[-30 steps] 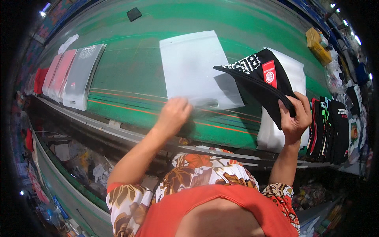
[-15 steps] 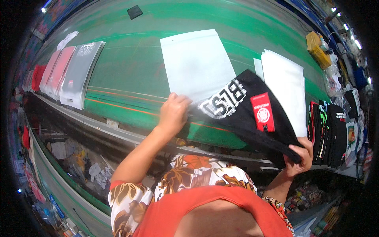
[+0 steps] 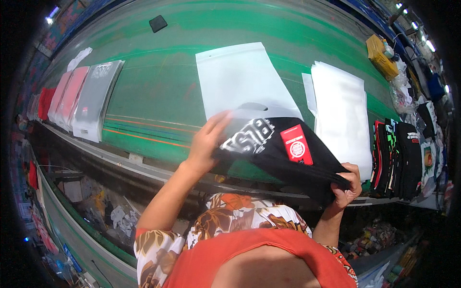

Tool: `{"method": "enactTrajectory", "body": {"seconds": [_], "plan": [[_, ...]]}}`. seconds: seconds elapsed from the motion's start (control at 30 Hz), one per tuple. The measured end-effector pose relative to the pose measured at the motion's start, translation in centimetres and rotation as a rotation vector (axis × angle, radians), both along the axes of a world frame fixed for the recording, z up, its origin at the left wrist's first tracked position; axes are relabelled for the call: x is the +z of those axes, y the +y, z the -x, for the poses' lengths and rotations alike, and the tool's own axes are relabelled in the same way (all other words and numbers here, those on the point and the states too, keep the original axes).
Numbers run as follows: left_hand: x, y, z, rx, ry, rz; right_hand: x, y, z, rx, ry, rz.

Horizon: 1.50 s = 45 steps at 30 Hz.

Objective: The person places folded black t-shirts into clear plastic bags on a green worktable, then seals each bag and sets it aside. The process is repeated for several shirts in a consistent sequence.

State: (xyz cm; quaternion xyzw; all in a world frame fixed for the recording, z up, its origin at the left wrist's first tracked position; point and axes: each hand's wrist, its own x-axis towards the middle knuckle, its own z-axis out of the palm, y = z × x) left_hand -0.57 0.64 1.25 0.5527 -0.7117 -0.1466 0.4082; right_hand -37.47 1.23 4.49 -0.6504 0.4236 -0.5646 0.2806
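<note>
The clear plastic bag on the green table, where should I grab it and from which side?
Judging by its pose, grip the clear plastic bag at its near open edge, coming from the person's side. It lies flat, mouth toward the folded black garment held by the left hand and right hand.

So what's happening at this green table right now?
A person in a flowered shirt is holding a folded black garment with a red tag over a long green table. The right hand grips one end of it, and the left hand is at the other end, right by the mouth of a clear plastic bag lying flat on the table. A stack of more such bags lies to the right, beside folded dark garments. Bagged clothes lie at the far left.
</note>
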Motion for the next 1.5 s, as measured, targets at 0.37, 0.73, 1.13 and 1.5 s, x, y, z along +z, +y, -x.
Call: {"method": "enactTrajectory", "body": {"seconds": [0.37,0.73,1.13,1.5], "plan": [[1.3,-0.6,3.6,0.163,-0.352,0.033,-1.0,-0.3,-2.4,-0.171,0.392,0.22],[3.1,-2.2,6.5,-0.06,-0.139,0.048,-2.6,-5.2,-9.4,-0.082,0.35,0.475],[1.6,3.8,7.7,-0.237,-0.045,0.177,-7.0,-10.0,-16.3,0.144,0.586,0.346],[-0.3,3.9,8.8,-0.298,-0.258,0.161,-7.4,-10.4,-13.9,0.437,0.853,0.537]]}}
